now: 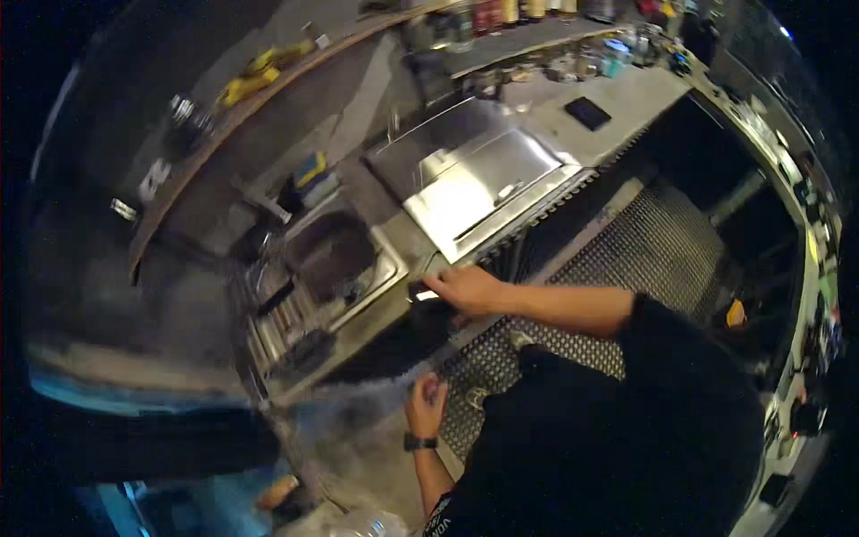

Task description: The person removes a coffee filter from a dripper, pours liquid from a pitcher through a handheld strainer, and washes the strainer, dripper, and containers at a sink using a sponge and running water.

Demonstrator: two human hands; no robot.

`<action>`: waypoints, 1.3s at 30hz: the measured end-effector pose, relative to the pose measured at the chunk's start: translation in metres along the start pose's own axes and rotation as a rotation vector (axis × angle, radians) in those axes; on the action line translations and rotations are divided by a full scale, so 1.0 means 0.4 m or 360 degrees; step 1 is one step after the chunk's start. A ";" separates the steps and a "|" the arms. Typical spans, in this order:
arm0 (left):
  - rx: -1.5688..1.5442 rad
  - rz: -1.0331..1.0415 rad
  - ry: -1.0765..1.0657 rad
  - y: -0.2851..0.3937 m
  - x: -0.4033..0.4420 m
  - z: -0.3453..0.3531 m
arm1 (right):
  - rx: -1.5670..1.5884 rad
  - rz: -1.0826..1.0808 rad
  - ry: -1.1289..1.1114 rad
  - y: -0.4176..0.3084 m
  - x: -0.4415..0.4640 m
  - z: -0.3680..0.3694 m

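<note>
My right hand (470, 291) is at the counter's front edge, its fingers curled at a dark thing with a bright shine (424, 293). Blur and shadow hide what that thing is. Lower down, my left hand (428, 396) is held in front of my body with the fingers curled in. A dark watch (419, 442) is on that wrist. Whatever the left fingers hold, if anything, does not show clearly. Close to my right hand are a sink (386, 255) and a shiny steel lid or panel (474, 183) set in the counter.
Bottles (510, 13) and small items line the shelf at the back. A dark flat tablet-like object (588, 114) lies on the counter. A perforated floor mat (658, 242) runs along the front. Another person's hand (277, 492) appears at lower left. Yellow items (259, 76) rest on a ledge.
</note>
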State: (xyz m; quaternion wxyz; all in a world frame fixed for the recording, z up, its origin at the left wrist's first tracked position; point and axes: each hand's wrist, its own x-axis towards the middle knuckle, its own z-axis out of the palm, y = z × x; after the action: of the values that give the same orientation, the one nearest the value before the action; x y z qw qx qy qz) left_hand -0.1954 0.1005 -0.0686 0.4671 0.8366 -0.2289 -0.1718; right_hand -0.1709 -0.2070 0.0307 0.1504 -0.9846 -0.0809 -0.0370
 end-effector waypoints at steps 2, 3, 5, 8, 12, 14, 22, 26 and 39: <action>0.0134 0.0129 -0.0117 -0.094 -0.024 0.093 | 0.0347 0.0504 -0.0257 0.072 -0.211 0.032; 0.0141 0.0122 -0.0363 -0.131 -0.023 0.135 | 0.0445 0.0675 -0.0396 0.158 -0.337 0.125; 0.0168 0.0095 -0.0850 -0.163 0.002 0.237 | 0.0688 0.0968 -0.0848 0.333 -0.625 0.178; 0.0014 -0.0184 -0.1096 -0.098 0.048 0.375 | 0.0610 0.1329 -0.1062 0.528 -1.122 0.161; 0.0496 0.0039 -0.1007 0.177 0.184 0.582 | 0.0412 0.1784 -0.1743 0.791 -1.763 0.031; 0.0851 0.0232 -0.1031 0.243 0.272 0.737 | 0.0275 0.2217 -0.1501 0.692 -1.825 -0.271; 0.0388 0.0974 -0.1361 0.785 0.314 1.347 | -0.0643 0.2618 0.1241 0.619 -2.272 -0.941; 0.0696 0.0713 -0.1671 0.855 0.266 1.579 | -0.0233 0.2162 0.3077 0.634 -2.259 -0.604; 0.0894 0.1414 -0.2241 1.242 0.628 2.420 | 0.1231 0.1844 0.1530 0.775 -2.406 -0.212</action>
State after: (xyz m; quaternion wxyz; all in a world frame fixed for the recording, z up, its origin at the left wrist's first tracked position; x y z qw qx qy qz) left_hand -0.5811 -0.9443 -0.1483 0.0179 0.4540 -0.8021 -0.3876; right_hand -1.0696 -0.6672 -0.0721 0.4900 -0.6269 0.5023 -0.3386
